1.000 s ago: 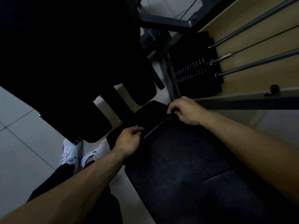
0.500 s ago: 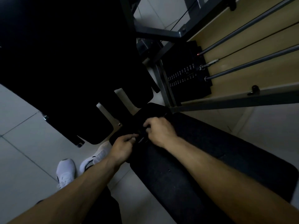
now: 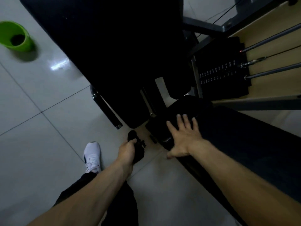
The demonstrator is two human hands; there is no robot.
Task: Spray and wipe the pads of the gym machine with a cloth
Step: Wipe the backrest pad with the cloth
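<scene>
Pale tiled floor [image 3: 40, 111] under dim light; a green bucket [image 3: 15, 36] stands well apart at the far left, and the machine's weight stack [image 3: 219, 70] sits at the right. A white shoe [image 3: 92, 154] is planted beside the frame. The left hand [image 3: 127, 150] is curled round a dark object, judged to be the spray bottle [image 3: 137, 146], held low over the floor just beside the pad's end. The right hand [image 3: 184, 137] lies flat with fingers spread, pressing on what appears to be a dark cloth [image 3: 161, 128] at the near end of the long pad [image 3: 244, 144]. Cloth and pad are both black, so their boundary cannot be fixed with confidence. The large pad [image 3: 114, 46] above shows no contact. Assessment: the wiping step is in hand on the long pad, with the bottle held in reserve. The next move calls for steady flat pressure while drawing the cloth along the pad's length, then raising the bottle toward any unsprayed pad.
</scene>
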